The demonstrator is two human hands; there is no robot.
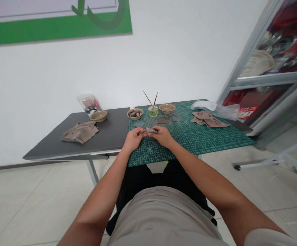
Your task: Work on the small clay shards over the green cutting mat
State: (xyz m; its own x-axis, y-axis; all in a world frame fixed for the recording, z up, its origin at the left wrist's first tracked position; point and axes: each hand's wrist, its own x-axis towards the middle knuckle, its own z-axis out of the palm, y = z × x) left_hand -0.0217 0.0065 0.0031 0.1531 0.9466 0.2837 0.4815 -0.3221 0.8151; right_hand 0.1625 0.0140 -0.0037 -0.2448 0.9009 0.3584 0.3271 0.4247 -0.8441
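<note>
Head view: the left hand (134, 139) and right hand (162, 136) are both curled, pinching a small folded grey sheet (151, 130), possibly abrasive paper, between them; it lies just above a green cutting mat (189, 143), its long axis running side to side; the right hand sits closer, its fingers covering more of the sheet.

Place: craft workshop | cutting mat (210, 136) | brushes (147, 98) | bowls (167, 108) | dish cabinet (243, 80)

From the person's head, the view faces forward and down, close over the left hand (134, 140) and right hand (162, 136).
</note>
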